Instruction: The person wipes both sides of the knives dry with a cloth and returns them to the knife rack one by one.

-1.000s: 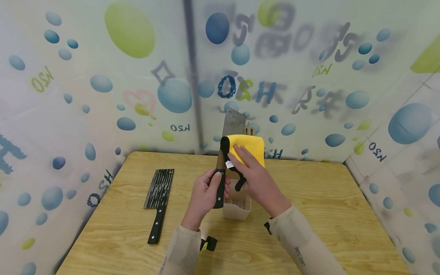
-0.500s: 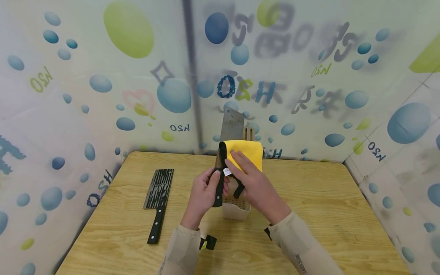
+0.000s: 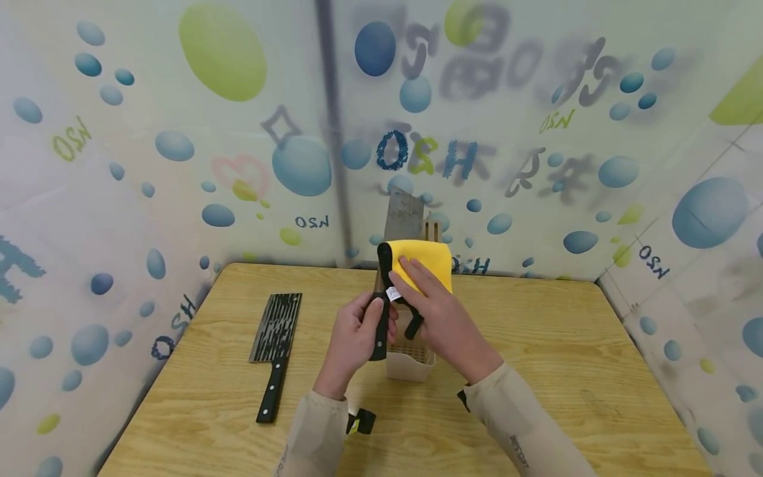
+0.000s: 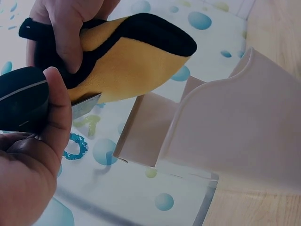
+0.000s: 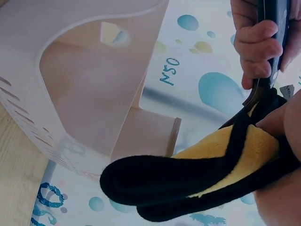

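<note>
In the head view my left hand (image 3: 356, 334) grips the black handle of a cleaver (image 3: 404, 215) above the table, its broad grey blade pointing up. My right hand (image 3: 444, 311) holds a yellow cloth (image 3: 428, 260) with black edging, folded over the lower part of that blade. Straight fingers lie flat along the cloth's near side. The right wrist view shows the cloth (image 5: 207, 146) doubled over, with the left fingers (image 5: 258, 47) curled round the handle just beyond. Much of the blade is hidden by the cloth.
A beige perforated holder (image 3: 411, 368) stands on the wooden table (image 3: 536, 397) below my hands. Behind the cloth a brown slotted piece (image 3: 432, 232) sticks up. On the left lies another cleaver (image 3: 277, 331) with a black-streaked blade. Patterned walls (image 3: 286, 66) stand around the table.
The cloth has shifted down along the blade, then up a little, and slightly to the left with my right hand. My left hand stays nearly in place on the handle.
</note>
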Demonstrator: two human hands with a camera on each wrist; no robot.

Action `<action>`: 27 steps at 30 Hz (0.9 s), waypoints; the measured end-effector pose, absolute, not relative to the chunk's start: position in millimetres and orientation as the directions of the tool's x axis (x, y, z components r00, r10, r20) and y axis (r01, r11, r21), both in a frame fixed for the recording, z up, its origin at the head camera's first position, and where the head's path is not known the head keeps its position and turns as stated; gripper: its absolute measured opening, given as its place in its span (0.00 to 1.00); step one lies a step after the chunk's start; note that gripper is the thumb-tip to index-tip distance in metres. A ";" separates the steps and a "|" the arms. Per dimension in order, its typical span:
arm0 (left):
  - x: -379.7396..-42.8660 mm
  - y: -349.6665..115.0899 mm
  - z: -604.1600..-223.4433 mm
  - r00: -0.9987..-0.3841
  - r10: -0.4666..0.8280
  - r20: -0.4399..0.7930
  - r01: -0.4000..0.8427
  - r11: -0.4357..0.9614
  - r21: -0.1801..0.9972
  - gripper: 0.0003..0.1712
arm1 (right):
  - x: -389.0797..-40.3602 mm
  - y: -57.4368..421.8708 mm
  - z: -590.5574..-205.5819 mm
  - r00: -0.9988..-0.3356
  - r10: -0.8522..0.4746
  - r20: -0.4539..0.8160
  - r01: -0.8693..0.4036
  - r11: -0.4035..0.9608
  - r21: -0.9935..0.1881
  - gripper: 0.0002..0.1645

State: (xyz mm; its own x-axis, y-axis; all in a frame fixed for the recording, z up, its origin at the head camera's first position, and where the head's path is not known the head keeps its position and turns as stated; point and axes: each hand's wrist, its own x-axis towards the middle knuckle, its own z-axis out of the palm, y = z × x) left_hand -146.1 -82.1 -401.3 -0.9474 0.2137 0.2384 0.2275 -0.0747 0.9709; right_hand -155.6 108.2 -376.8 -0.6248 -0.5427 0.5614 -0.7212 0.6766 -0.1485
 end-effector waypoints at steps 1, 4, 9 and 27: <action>-146.1 -81.9 -401.6 -0.946 0.217 0.239 0.229 -0.074 0.971 0.18 | -156.9 108.6 -376.5 -0.628 -0.539 0.561 -0.719 0.678 -0.154 0.54; -145.8 -81.2 -402.0 -0.944 0.225 0.241 0.230 -0.075 0.970 0.18 | -161.2 110.7 -376.4 -0.639 -0.528 0.560 -0.712 0.682 -0.169 0.55; -144.3 -80.5 -401.9 -0.940 0.242 0.242 0.231 -0.073 0.970 0.19 | -167.6 115.7 -375.7 -0.649 -0.515 0.560 -0.703 0.688 -0.180 0.54; -141.6 -78.4 -398.6 -0.928 0.288 0.235 0.223 -0.077 0.972 0.19 | -184.7 126.4 -362.5 -0.697 -0.436 0.569 -0.647 0.725 -0.237 0.47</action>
